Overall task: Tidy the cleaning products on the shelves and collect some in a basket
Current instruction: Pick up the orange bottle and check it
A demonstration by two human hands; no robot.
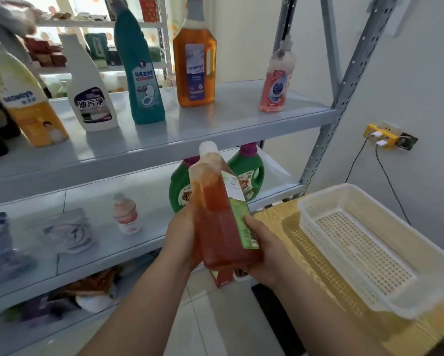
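White wall (421,73) w/ yellow power strip (380,136); pale tiled floor (215,317); yellow table (280,214).

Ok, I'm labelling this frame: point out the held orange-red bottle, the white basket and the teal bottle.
orange-red bottle (221,227): head view, middle of its body.
white basket (401,240): head view, inside of its far wall.
teal bottle (143,86): head view, on its label.

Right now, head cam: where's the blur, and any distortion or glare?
Head view: pouches on the lower-left shelf are smeared by blur; the held bottle and basket are fairly sharp; the shelf upright leans from wide-angle distortion; the top-left background is washed out by backlight.
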